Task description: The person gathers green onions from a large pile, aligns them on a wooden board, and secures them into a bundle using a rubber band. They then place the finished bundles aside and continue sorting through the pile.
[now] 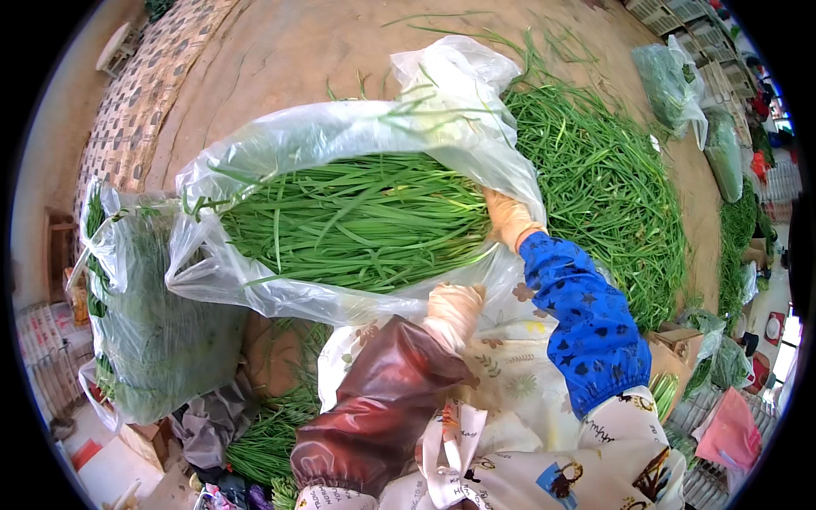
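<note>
A large clear plastic bag [306,131] lies open before me, filled with long green leafy stalks [357,220], probably garlic chives. My right hand [510,217], in a tan glove below a blue star-patterned sleeve cover, reaches inside the bag's right end and touches the pale stalk ends; its fingertips are hidden. At the bag's near edge is my left hand [456,312], in a pale glove below a dark red sleeve cover. Its fingers are mostly hidden, so its grip is unclear. To the right, a big heap of loose green stalks [593,191] spreads over the floor.
A full, tied plastic bag of greens [172,325] stands at the left. More loose greens [274,440] lie at the lower left beside a grey plastic sheet [213,421]. Further bagged greens [663,86] and stacked plastic crates [653,16] are at the upper right; a cardboard box [679,350] is at the right.
</note>
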A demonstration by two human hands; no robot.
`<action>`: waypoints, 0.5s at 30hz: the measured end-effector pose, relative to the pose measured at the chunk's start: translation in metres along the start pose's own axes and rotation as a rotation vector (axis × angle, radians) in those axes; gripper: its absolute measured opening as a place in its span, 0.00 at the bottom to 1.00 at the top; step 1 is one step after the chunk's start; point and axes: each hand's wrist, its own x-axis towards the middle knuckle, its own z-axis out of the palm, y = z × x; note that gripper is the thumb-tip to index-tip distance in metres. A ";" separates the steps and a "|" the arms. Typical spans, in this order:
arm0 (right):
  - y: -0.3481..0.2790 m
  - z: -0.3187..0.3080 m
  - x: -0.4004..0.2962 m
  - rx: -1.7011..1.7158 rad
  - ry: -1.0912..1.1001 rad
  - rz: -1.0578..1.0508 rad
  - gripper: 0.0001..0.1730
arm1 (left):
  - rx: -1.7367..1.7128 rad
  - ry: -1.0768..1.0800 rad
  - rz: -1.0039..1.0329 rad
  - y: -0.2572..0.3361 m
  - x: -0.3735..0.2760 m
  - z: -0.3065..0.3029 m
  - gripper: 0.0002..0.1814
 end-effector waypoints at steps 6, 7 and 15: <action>0.009 0.020 0.016 0.115 -0.103 -0.097 0.52 | 0.093 0.071 -0.018 0.003 0.001 0.005 0.09; 0.008 0.002 0.011 0.138 -0.156 -0.110 0.52 | 0.073 0.038 -0.015 0.004 0.004 0.004 0.09; 0.012 0.016 0.011 0.233 -0.166 -0.116 0.44 | -0.014 -0.166 -0.020 0.009 0.006 -0.003 0.14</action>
